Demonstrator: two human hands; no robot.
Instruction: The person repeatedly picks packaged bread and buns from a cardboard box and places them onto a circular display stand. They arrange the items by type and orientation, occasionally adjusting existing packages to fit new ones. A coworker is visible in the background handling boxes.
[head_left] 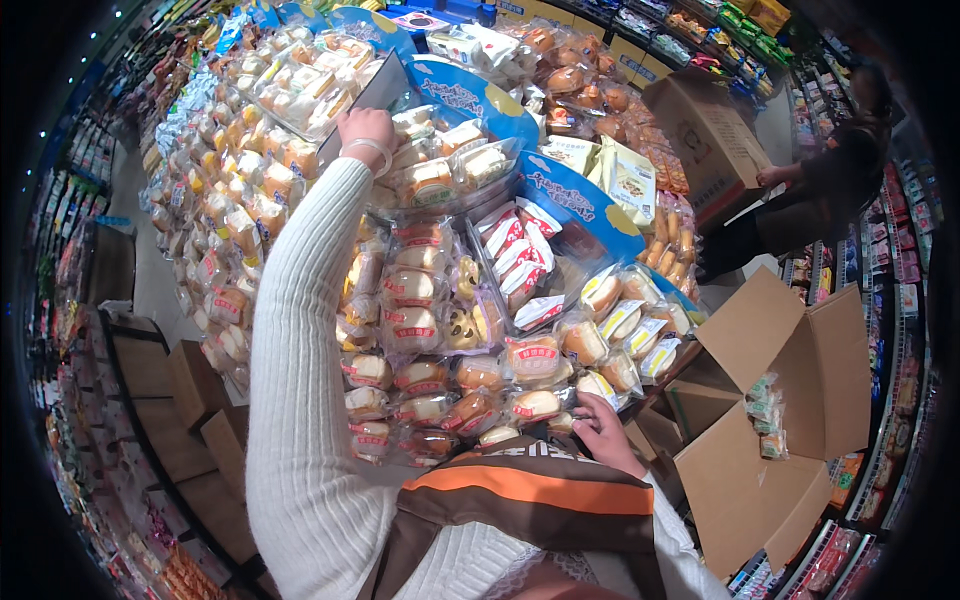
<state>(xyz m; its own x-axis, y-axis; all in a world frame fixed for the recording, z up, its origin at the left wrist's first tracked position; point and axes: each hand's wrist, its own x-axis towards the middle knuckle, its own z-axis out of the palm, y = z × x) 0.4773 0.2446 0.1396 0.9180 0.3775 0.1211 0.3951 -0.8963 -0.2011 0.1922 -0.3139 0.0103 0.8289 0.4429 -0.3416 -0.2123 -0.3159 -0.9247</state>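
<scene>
My left hand [368, 135] reaches far across the bread display, its fingers closed over the upper edge of a grey upright divider panel [385, 88]. A white bracelet circles that wrist. Beside the panel lie clear-wrapped bread rolls [432, 182]. Low at the display's front edge, my right hand [605, 432] has its fingers apart and rests next to a wrapped bun [538, 404]; it holds nothing that I can see. Between the hands are rows of buns with red labels [410, 288] and a bin of red-and-white packets [518, 255].
Right of the display stands an open carton [755, 470] with a few green-and-white packets inside. Farther back, another person's hand [780, 176] touches a large closed carton [705, 150]. Blue printed boards [580, 205] divide the display. Stocked shelves curve along both sides.
</scene>
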